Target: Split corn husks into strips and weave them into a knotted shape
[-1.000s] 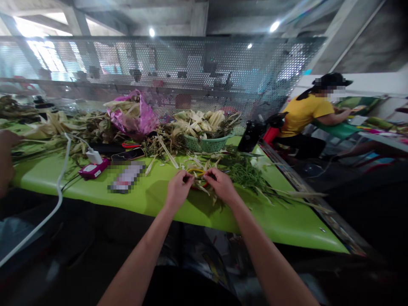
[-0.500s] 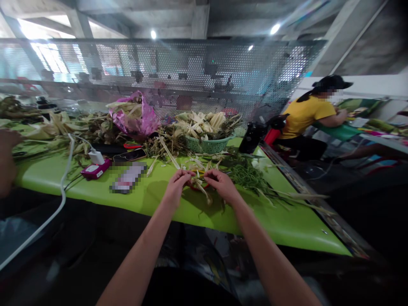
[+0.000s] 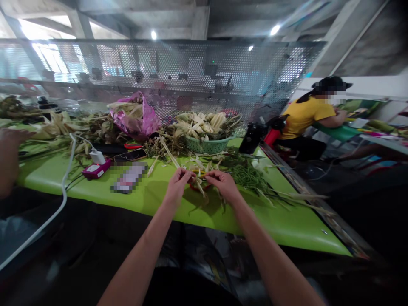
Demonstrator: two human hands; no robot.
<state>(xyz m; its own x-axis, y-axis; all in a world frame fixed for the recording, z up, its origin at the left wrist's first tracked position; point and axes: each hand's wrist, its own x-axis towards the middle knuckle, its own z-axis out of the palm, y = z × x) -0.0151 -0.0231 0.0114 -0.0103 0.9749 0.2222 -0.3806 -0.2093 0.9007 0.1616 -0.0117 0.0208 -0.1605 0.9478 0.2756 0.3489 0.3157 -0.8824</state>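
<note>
Over the green table (image 3: 153, 204), my left hand (image 3: 178, 182) pinches a pale dried husk strip (image 3: 199, 187) between thumb and fingers. From the other side my right hand (image 3: 225, 185) is also closed in a pinch, its fingertips at the same bundle of strips. Something thin and yellow shows between the two hands, and part of a red object lies beneath them; I cannot make out what either is. Loose husk pieces (image 3: 197, 163) lie just beyond my fingers. A heap of green plaited strands (image 3: 251, 176) rests to the right of my right hand.
A green basket (image 3: 208, 145) full of pale husks stands behind, beside a pink plastic bag (image 3: 140, 119). Left are a phone (image 3: 130, 176), a purple power adapter (image 3: 96, 170) and a white cable (image 3: 65, 178). A co-worker's hand (image 3: 11, 138) is at far left; a person in yellow (image 3: 307, 114) sits right.
The husk strip between my hands has shifted and turned slightly, and its hanging end now sits further left. Both hands stay nearly in place. The co-worker's hand at far left has moved a little inward.
</note>
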